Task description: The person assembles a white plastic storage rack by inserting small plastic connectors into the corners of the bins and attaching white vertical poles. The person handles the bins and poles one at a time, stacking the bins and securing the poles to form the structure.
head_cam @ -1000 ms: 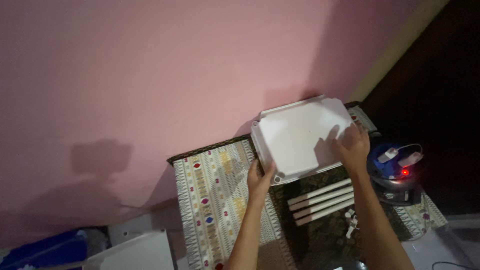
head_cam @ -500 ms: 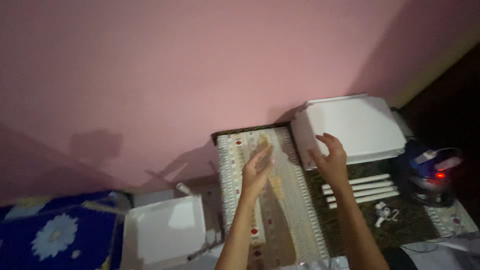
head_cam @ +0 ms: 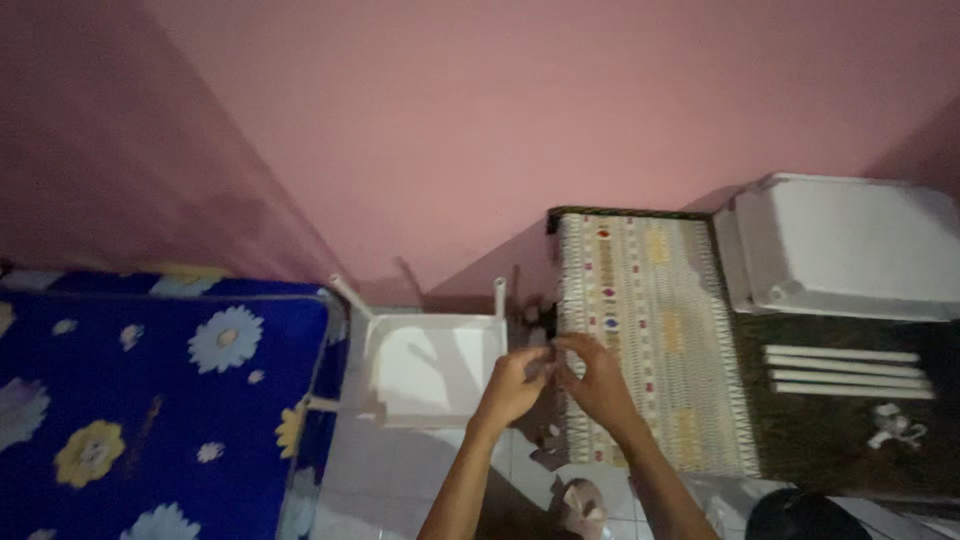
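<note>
Both hands have left the large white tray (head_cam: 850,245) — it now rests well apart at the far right, above four white tubes (head_cam: 845,371). The left hand (head_cam: 515,385) and right hand (head_cam: 598,378) have come together at the left edge of the patterned mat (head_cam: 650,330), fingertips touching; whether either grip pinches something small I cannot tell. Just left of them lies a smaller white tray (head_cam: 430,365) with upright pegs — beside a blue floral mattress (head_cam: 160,400), newly in view.

Blue flowered mattress (head_cam: 150,400) left; white tray (head_cam: 850,245) by pink wall (head_cam: 500,120); four white tubes (head_cam: 845,371) below tray.
</note>
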